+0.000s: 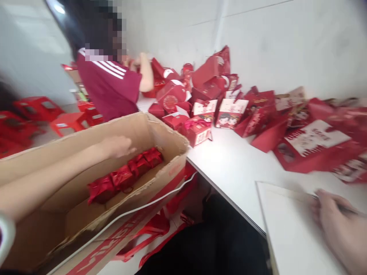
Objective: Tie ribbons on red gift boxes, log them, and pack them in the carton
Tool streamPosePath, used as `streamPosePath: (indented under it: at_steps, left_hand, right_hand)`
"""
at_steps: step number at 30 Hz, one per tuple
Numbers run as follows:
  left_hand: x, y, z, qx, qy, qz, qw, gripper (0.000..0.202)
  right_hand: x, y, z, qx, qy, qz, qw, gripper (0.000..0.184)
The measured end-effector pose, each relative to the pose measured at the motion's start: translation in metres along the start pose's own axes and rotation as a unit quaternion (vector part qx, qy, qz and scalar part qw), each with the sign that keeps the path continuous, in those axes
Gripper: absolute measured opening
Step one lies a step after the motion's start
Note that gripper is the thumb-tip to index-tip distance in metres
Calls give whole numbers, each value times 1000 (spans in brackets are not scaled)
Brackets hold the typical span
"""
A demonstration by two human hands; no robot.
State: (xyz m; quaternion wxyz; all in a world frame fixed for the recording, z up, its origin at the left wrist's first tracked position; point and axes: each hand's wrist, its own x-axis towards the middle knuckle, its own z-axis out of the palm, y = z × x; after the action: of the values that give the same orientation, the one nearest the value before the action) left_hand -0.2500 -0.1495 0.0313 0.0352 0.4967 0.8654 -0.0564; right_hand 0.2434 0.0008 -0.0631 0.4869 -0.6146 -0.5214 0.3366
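Loosely open, seemingly empty, the left hand [118, 146] at nine o'clock could snag ribboned packages [123, 177] by dipping. At four, the right hand [336, 214] clasps a pen [346, 209].

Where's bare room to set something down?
On the white tabletop between the red gift boxes and the white pad; also the cardboard carton's floor, picture-left of the red-ribboned packs. Crowded: the table's wall side.

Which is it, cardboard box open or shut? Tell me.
Open: the cardboard box has no cover across its top, and red packages show inside.
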Motion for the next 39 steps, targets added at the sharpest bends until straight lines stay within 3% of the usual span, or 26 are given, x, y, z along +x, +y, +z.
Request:
streamPosePath:
  at_steps: [2, 3, 4, 6, 8, 9, 10, 11, 13, 16, 21, 25, 30, 39]
  left_hand:
    - [-2, 72, -30, 31, 44, 103, 993, 43]
    - [-9, 111, -40, 24, 86, 223, 971, 42]
    - [-18, 150, -45, -7, 106, 358, 928, 40]
    - [-42, 224, -39, -56, 93, 597, 795, 33]
    - [-63, 292, -15, -61, 124, 722, 678, 29]
    - [-70, 321, 0, -63, 138, 754, 639, 31]
    - [-76, 348, 16, -80, 153, 763, 623, 36]
    - [-80, 370, 31, -99, 151, 757, 628, 42]
    - [-83, 402, 56, -128, 119, 725, 667, 51]
    - [-83, 423, 77, -146, 90, 707, 686, 48]
    - [-80, 421, 92, -194, 107, 706, 672, 41]
    - [-74, 415, 94, -206, 95, 724, 652, 42]
    - [-70, 412, 90, -220, 103, 724, 645, 38]
    - [-73, 409, 91, -222, 133, 700, 666, 40]
  right_hand:
    - [-1, -3, 2, -13, 33, 36, 999, 23]
    - [0, -5, 3, 30, 16, 35, 999, 23]
    - [1, -6, 4, 42, 26, 30, 998, 26]
    - [5, -6, 3, 57, 32, 27, 997, 26]
    - [10, -5, -1, 78, 8, 37, 996, 24]
    - [13, -4, -4, 91, -4, 44, 995, 22]
    - [16, -3, -7, 103, -16, 52, 993, 21]
    - [19, -1, -11, 116, -24, 58, 991, 19]
    - [28, 4, -18, 140, -25, 68, 987, 20]
    - [41, 16, -25, 154, -11, 73, 985, 23]
    - [49, 26, -26, 91, 4, 9, 996, 22]
    - [43, 22, -23, 48, 18, -21, 998, 22]
    - [38, 21, -23, 7, -25, -12, 1000, 36]
    - [31, 14, -19, -5, -32, -5, 999, 37]
